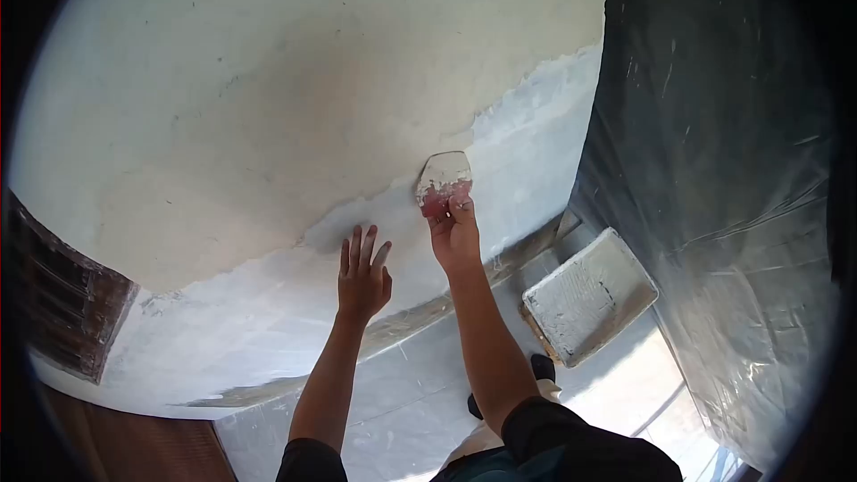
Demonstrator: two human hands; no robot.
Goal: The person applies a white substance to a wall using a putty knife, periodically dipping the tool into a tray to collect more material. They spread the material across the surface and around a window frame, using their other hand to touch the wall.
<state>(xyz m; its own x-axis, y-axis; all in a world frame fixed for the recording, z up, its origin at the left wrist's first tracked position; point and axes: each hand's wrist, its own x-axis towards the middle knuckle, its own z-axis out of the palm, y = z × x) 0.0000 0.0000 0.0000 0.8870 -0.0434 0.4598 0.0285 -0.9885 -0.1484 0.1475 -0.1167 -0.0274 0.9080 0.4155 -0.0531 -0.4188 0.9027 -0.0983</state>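
My right hand (456, 239) grips the red lower part of a flat scraper (445, 184), whose upper part is coated in pale plaster. The scraper lies against or very near the wall (268, 134), at the ragged edge between the beige upper coat and the whiter lower band. To the left of it, my left hand (362, 278) is raised at the white band with its fingers spread and nothing in it. Whether its fingertips touch the wall I cannot tell.
A tray (591, 296) smeared with white material stands at the lower right by my feet. Dark plastic sheeting (714, 170) hangs on the right. A brown wooden frame (67, 290) is at the left. Pale sheeting (393, 397) covers the floor.
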